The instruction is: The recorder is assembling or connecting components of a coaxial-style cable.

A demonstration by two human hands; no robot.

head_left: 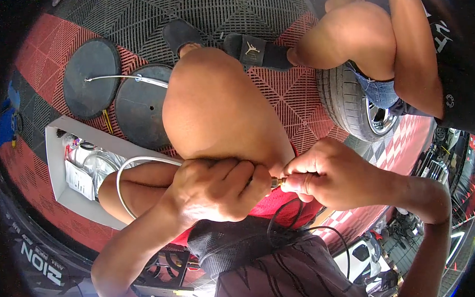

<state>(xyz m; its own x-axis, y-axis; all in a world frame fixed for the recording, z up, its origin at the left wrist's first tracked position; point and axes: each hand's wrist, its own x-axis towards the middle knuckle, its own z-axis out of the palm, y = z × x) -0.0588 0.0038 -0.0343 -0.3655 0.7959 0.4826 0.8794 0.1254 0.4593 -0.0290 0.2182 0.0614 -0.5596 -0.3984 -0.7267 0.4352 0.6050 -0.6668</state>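
My left hand (223,190) is closed in a fist round a pale, thin hose (119,179), which loops out to the left over my lower leg. A small brass-coloured fitting (276,183) sticks out of the fist on the thumb side. My right hand (326,177) pinches the far end of that fitting between thumb and fingers. Both hands meet over my lap, close to the raised knee. Inside the left fist, the join between hose and fitting is hidden.
A long white box (88,206) with plastic bags and papers lies at left. Beyond it are two round black discs (92,77), a yellow tool (107,121) and another hose piece (114,77). At right, a person (348,37) sits on a tyre (340,100). A black cable (342,239) hangs near my lap.
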